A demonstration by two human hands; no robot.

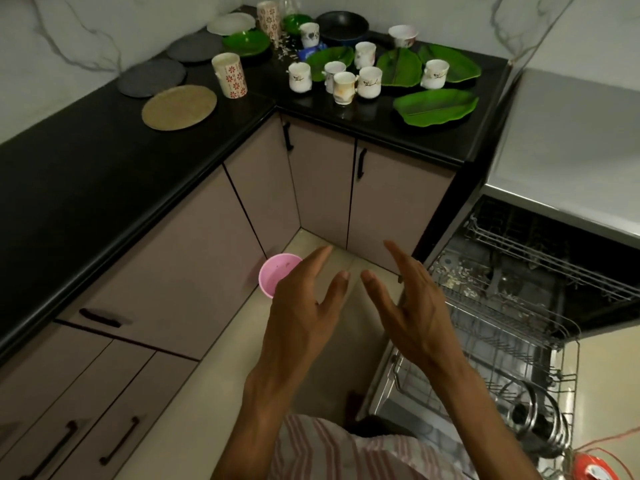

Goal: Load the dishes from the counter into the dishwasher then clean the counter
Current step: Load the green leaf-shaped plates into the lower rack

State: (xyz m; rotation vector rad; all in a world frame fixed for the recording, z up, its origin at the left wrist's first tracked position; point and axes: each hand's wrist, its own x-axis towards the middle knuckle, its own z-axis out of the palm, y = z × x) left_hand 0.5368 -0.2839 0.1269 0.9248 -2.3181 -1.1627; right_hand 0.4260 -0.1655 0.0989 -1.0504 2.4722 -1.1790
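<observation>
- Dirty dishes crowd the black counter (pixel 104 174) corner: white floral cups (pixel 369 82), green leaf-shaped plates (pixel 437 106), two red-patterned tumblers (pixel 230 75), grey plates (pixel 151 77), a black pan (pixel 342 26).
- The dishwasher (pixel 502 306) stands open at right, wire racks pulled out.
- The left hand (pixel 301 306) and right hand (pixel 412 306) are spread open, holding nothing.
- No legible writing.

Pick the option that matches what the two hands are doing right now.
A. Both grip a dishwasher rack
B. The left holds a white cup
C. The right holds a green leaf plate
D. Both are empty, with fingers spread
D: the left hand and right hand hang open above the floor with nothing in either grip, while the white cups and green leaf plates sit on the counter.
</observation>
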